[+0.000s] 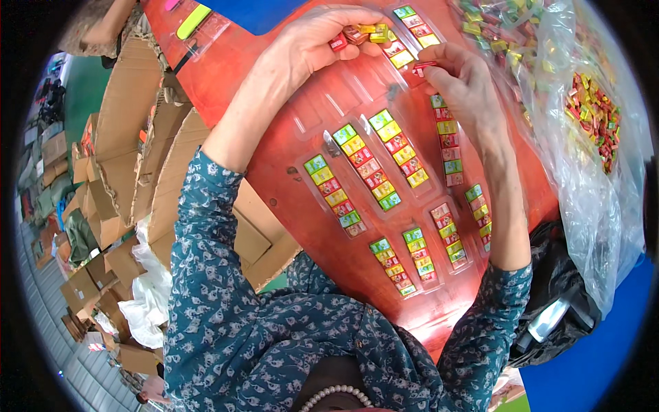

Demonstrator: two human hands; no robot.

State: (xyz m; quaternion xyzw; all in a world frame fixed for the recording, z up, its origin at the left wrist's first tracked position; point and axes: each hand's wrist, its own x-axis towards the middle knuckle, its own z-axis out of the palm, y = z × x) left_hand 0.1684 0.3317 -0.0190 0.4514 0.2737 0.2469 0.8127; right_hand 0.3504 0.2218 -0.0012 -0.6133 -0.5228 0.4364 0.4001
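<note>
My left hand is closed around several small wrapped sweets, red and yellow, at the far side of the table. Pinched between the thumb and fingers of my right hand is one red wrapped sweet. Both hands are over a clear plastic tray partly filled with sweets in rows. Nearer to me lie further clear trays with rows of red, yellow and green sweets, among them a middle row and a left row. Beside the left forearm, an unfilled clear tray rests on the table.
A large clear plastic bag of loose sweets spreads along the right side of the red table. Below it sits a black bag. Opened cardboard boxes stand at the left. A yellow-green object lies at the far left corner.
</note>
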